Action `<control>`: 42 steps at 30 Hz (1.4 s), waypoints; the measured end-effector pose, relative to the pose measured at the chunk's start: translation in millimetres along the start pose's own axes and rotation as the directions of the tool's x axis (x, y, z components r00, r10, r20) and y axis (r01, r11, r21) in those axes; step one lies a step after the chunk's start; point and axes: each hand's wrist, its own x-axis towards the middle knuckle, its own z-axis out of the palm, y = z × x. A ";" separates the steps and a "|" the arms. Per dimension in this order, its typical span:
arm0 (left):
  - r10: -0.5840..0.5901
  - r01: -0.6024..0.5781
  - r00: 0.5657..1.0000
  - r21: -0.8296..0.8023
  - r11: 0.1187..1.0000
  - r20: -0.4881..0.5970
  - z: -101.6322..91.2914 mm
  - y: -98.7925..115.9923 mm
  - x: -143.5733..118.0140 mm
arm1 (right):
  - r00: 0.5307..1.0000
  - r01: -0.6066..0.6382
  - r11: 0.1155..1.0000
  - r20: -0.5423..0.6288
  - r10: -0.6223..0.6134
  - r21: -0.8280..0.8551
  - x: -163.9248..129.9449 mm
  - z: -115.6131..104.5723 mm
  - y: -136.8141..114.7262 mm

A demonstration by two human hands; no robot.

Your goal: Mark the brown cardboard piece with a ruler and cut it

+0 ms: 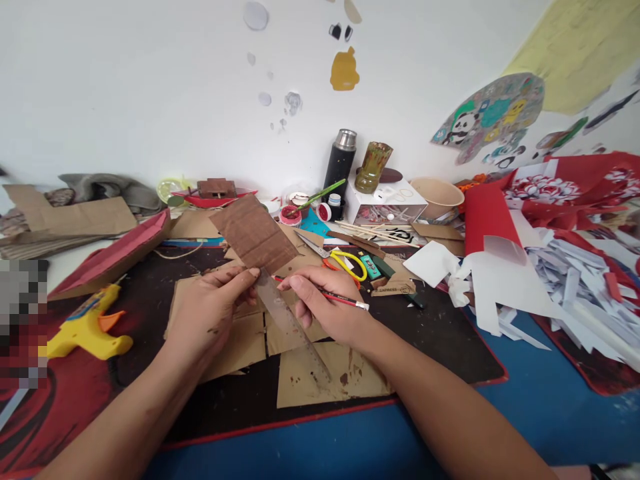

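Two hands meet above the dark mat [450, 347]: the left hand [210, 310] pinches the lower edge of a brown card [254, 233], held tilted up, while the right hand [327, 300] grips a red pencil [345, 301] and steadies a clear ruler [290, 320] slanting down between them. Cardboard pieces [325, 377] lie underneath; a yellow glue gun [85, 330] sits left, scissors [340, 259] just behind, and paper scraps [575, 280] well right.

Matt brown cardboard [253, 235], clear plastic ruler [293, 325]

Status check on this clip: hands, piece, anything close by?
Left hand pinching brown cardboard piece. Right hand holding pencil, touching ruler. Scissors close behind.
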 end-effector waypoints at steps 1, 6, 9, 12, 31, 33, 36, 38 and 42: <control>-0.003 0.003 1.000 -0.002 1.000 0.000 0.0 -0.6 0.2 | 1.000 -0.001 1.000 0.000 0.001 -0.001 0.1 0.0 0.1; -0.002 0.002 1.000 -0.016 1.000 0.009 -0.7 -3.5 1.3 | 1.000 -0.015 1.000 -0.007 0.015 -0.004 0.6 0.6 0.5; 0.002 -0.002 1.000 0.004 1.000 0.013 -3.0 -5.3 1.9 | 1.000 -0.015 1.000 -0.025 0.015 0.008 0.5 0.9 -0.1; 0.023 -0.024 1.000 0.060 0.998 0.011 -6.2 -7.4 2.0 | 0.999 0.023 0.999 -0.036 -0.022 0.024 0.6 1.0 0.5; 0.005 -0.006 0.998 0.015 1.000 0.055 -0.1 -5.8 -4.4 | 0.995 0.094 0.996 -0.016 -0.094 0.010 1.1 1.1 3.2; 0.001 -0.001 0.999 0.004 1.000 0.055 0.1 -6.7 -4.5 | 0.996 0.090 0.996 -0.019 -0.091 -0.011 0.5 0.7 2.6; -0.015 0.015 0.998 -0.011 1.000 0.055 0.3 -7.4 -4.2 | 0.996 0.086 0.996 -0.025 -0.086 -0.027 -0.2 0.7 1.9; -0.018 0.018 0.998 -0.013 1.000 0.055 0.3 -7.4 -3.9 | 0.996 0.090 0.996 -0.024 -0.091 -0.028 -0.3 0.9 2.0; -0.021 0.022 0.998 -0.008 1.000 0.067 -1.1 -7.7 -3.8 | 0.996 0.086 0.996 -0.022 -0.086 -0.025 0.2 1.1 2.7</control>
